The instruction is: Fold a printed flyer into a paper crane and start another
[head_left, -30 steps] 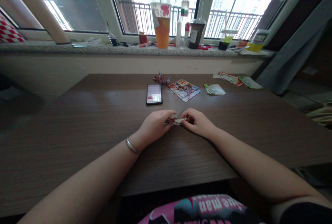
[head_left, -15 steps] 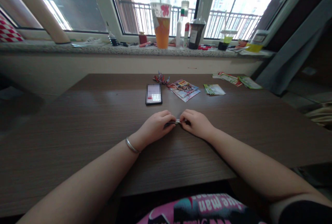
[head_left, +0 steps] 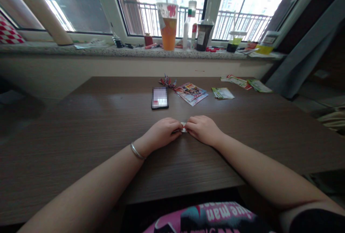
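Note:
Between my two hands is a small strip of printed paper point(head_left: 183, 127), pale with a bit of red, low over the table point(head_left: 107, 146). My left hand point(head_left: 164, 131) is closed on its left end, with a silver bangle at the wrist. On the other end, my right hand point(head_left: 203, 128) pinches with bent fingers. Most of the strip is hidden under the fingers. Beyond the hands lie a phone point(head_left: 160, 98) with a blurred screen and a stack of colourful printed sheets point(head_left: 191, 93).
Folded paper pieces point(head_left: 167, 81) sit behind the phone. Green-white leaflets point(head_left: 222, 93) and more leaflets point(head_left: 239, 81) lie at the back right. Along the windowsill point(head_left: 94, 50) stand a tall cup of orange drink point(head_left: 169, 31), a clear bottle point(head_left: 186, 33), a dark drink cup point(head_left: 203, 36) and a cardboard tube point(head_left: 43, 13).
The paper strip has turned so more of its printed face shows. My right fingers have curled down closer over it, and my left hand has lowered slightly.

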`<state>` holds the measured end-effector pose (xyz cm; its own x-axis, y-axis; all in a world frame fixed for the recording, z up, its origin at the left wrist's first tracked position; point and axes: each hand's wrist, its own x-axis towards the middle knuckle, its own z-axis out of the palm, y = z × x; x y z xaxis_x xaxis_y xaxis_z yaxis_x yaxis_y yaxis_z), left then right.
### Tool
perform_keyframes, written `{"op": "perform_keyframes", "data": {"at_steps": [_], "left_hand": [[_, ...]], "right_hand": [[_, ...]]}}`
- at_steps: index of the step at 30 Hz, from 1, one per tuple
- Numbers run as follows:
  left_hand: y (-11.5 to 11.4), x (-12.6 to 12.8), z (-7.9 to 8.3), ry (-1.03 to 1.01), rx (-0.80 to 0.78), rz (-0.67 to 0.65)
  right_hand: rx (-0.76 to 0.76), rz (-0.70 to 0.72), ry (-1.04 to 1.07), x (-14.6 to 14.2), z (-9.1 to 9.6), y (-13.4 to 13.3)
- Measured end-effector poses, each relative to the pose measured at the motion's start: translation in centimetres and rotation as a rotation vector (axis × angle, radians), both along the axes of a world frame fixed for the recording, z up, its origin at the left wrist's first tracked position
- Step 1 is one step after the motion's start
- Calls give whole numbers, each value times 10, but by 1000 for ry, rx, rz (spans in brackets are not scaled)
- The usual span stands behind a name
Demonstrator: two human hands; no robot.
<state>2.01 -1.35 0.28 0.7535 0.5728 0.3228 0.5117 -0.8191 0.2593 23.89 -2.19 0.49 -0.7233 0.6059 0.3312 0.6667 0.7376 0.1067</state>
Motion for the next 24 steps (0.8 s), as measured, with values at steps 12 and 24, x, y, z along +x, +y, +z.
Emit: {"op": "perform_keyframes", "data": {"at_steps": [12, 24], "left_hand": [[-3, 1, 4, 51, 91, -42], [-5, 1, 6, 143, 181, 12]], "right_hand": [[-36, 37, -60, 0, 9, -8], [-148, 94, 69, 2, 3, -6]]}}
